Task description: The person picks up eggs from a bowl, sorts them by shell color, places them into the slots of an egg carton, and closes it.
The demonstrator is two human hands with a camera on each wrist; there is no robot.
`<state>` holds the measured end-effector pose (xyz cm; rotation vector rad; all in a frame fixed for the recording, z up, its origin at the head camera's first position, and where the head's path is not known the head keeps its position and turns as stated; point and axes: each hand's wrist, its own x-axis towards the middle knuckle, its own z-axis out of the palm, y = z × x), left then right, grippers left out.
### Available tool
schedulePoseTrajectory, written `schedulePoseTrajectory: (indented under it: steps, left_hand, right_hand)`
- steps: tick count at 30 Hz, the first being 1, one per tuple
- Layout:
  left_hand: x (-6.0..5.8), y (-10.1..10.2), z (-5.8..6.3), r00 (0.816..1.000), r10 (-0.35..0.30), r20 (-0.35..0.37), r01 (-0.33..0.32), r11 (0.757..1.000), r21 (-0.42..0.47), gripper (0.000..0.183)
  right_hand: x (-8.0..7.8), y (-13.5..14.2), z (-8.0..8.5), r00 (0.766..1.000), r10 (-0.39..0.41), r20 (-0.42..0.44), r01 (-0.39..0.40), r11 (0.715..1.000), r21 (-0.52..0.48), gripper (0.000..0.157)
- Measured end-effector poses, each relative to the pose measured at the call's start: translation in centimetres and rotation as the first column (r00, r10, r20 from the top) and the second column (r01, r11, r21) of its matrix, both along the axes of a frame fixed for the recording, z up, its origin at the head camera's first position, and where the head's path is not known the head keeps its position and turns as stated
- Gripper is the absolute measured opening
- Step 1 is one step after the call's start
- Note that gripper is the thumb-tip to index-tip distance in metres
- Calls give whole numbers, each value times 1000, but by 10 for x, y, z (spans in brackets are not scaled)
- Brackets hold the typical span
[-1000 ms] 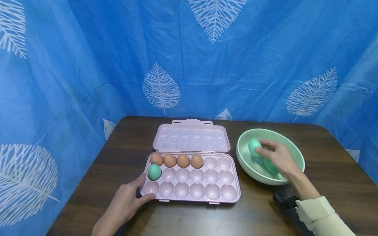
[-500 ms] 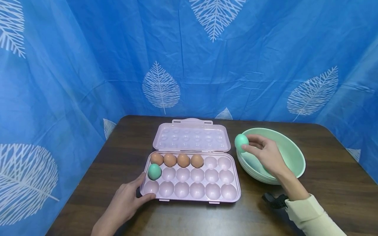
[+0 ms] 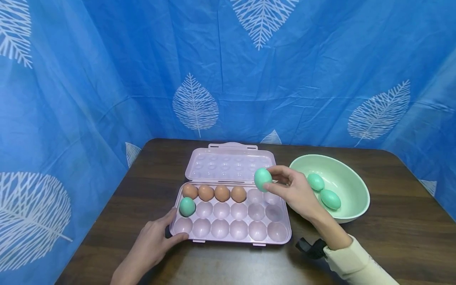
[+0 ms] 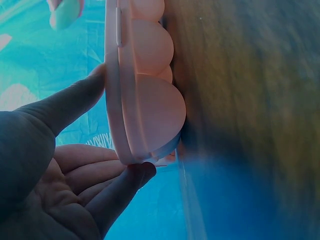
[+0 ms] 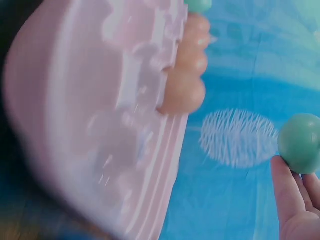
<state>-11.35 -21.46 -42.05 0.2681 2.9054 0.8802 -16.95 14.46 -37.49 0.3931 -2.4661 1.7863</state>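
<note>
My right hand (image 3: 301, 192) pinches a green egg (image 3: 263, 179) between thumb and fingertips, held above the back right part of a pink egg tray (image 3: 287, 233). The right wrist view shows this green egg (image 5: 301, 144) at its right edge. At the tray's front left corner, my left hand (image 3: 151, 237) grips the tray, thumb on the front edge and fingers at the left end. Several brown eggs (image 3: 206, 192) fill the left part of the back row. Another green egg (image 3: 187, 206) sits in the leftmost well of the middle row.
A pale green bowl (image 3: 356, 190) stands right of the tray, with two green eggs (image 3: 330, 199) inside. The tray's hinged lid (image 3: 231, 152) lies opened toward the back. A blue leaf-patterned cloth (image 3: 303, 79) hangs behind the dark wooden table (image 3: 142, 174).
My right hand has lifted the green egg out of the bowl and carried it left to over the tray. The two eggs in the bowl have come into view. My left hand stays put.
</note>
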Motion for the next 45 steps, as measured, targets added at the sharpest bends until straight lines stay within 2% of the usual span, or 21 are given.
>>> schedulePoseTrajectory:
  steps: [10, 17, 24, 32, 38, 45]
  left_hand:
    - [-1, 0, 0, 1000, 6, 18, -6, 1000, -22, 86]
    - [0, 0, 0, 1000, 0, -6, 0, 1000, -5, 82]
    - [2, -1, -1, 998, -17, -59, 17, 1000, 6, 81]
    - [1, -2, 0, 999, -9, -39, 8, 1000, -12, 82]
    - [2, -6, 0, 997, -15, -81, 15, 1000, -1, 81]
    - [4, -3, -1, 996, -18, -89, 22, 999, 38, 79]
  right_hand:
    - [-4, -53, 12, 993, 114, 7, -114, 991, -76, 36]
    - [-3, -81, -2, 984, 170, 45, -163, 978, -129, 35]
    - [4, -106, -22, 989, 137, 56, -126, 977, -173, 36]
    - [2, -125, -38, 994, 83, 69, -67, 977, -202, 36]
    - [-4, -138, -48, 994, 76, 83, -58, 979, -197, 35]
    - [4, -149, -61, 993, 91, 76, -81, 990, -116, 36]
